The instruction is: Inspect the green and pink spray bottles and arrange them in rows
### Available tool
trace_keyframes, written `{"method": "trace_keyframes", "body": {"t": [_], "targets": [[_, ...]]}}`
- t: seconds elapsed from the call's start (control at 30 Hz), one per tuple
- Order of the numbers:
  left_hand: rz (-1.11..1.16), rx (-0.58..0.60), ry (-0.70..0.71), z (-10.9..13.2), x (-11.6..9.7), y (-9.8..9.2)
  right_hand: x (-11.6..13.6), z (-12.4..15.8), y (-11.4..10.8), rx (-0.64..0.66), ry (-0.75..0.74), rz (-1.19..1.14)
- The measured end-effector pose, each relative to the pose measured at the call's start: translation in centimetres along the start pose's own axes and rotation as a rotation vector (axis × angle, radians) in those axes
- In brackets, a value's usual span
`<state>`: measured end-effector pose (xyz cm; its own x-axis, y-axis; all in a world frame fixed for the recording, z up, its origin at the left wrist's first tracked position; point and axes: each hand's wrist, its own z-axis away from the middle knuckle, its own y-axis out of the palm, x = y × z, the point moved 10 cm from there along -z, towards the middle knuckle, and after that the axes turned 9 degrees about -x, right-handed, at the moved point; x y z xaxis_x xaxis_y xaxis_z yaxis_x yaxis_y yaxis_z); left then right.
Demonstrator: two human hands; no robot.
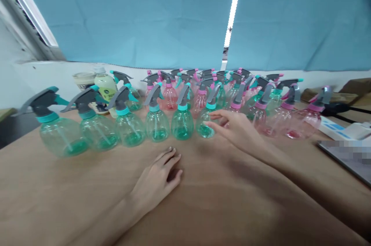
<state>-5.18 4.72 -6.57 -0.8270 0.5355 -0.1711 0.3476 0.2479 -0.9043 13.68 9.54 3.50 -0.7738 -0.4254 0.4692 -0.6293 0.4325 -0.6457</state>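
Note:
Several teal spray bottles (pixel 157 122) with grey triggers stand in a front row on the brown table (pixel 87 192). Behind and to the right stand several pink spray bottles (pixel 304 120). My left hand (pixel 158 180) lies flat on the table with its fingers stretched out, holding nothing, just in front of the teal row. My right hand (pixel 232 126) reaches forward, fingers apart, its fingertips touching the rightmost teal bottle (pixel 206 122) of the front row.
A pale yellow drink bottle (pixel 104 85) and a lidded jar (pixel 84 80) stand at the back left. A white power strip (pixel 344 130) and a flat dark device (pixel 348 155) lie at the right. A blue curtain (pixel 145 14) hangs behind.

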Motion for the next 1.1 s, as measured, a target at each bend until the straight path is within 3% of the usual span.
{"method": "trace_keyframes", "body": {"t": [0.1, 0.17, 0.43, 0.67, 0.9, 1.1], "targets": [[0.006, 0.005, -0.001, -0.2, 0.0, 0.1, -2.2, 0.0, -1.9, -0.055, 0.031, 0.108], [0.013, 0.007, -0.009, -0.4, -0.1, 0.0, -3.0, -0.2, -1.8, -0.08, 0.027, 0.154], [0.08, -0.008, -0.058, -0.4, 0.3, -0.4, -3.7, -1.6, 1.9, -0.067, 0.118, 0.252], [0.154, -0.058, -0.147, -0.1, 1.3, -1.2, -3.4, -2.2, 3.6, -0.017, 0.124, 0.413], [0.258, -0.083, -0.208, -0.4, 0.2, -2.2, -2.1, 0.3, 2.5, 0.029, 0.071, 0.422], [0.361, -0.107, -0.193, -3.6, -3.0, -3.4, 0.7, 3.9, 0.8, 0.039, -0.105, 0.316]]}}
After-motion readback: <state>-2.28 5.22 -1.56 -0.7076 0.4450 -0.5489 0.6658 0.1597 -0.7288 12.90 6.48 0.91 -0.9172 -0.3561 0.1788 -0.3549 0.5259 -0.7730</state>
